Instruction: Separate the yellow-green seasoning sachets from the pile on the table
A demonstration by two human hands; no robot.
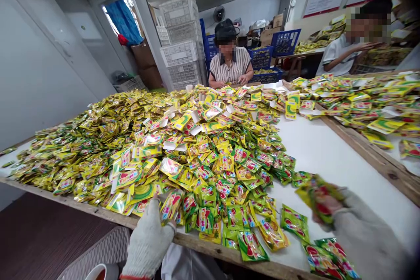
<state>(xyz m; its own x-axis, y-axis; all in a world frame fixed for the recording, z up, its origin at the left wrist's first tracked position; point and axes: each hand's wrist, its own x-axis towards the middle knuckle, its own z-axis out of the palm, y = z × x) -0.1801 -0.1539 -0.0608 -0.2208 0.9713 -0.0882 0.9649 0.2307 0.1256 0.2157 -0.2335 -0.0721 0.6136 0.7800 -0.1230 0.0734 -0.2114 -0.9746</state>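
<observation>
Packet gripped at lower right, another met by the left hand

In the lower right of the frame, a packet [323, 199] is grasped by the gloved right hand [361, 223], above the white table [308, 144]. Whether more than one is gripped cannot be told, as both hand and packet are blurred. The packet is set to the upper left of that hand, at its fingertips, on the side turned towards the heap [203, 162]. The right hand is much the nearer to it. One end seems to be pointed to the upper left; the long axis is hidden too far by the fingers and blur to be given firmly.

At lower centre-left, a second packet [171, 204] is found between the finger and thumb of the gloved left hand [151, 236], by the wooden edge [218, 251]. Whether it is pinched or merely touched cannot be told. It is placed to the upper right of the left hand, the nearer one, and its long axis is slanted from lower left to upper right, the far end being pointed into the heap. The two hands are held well apart.
</observation>
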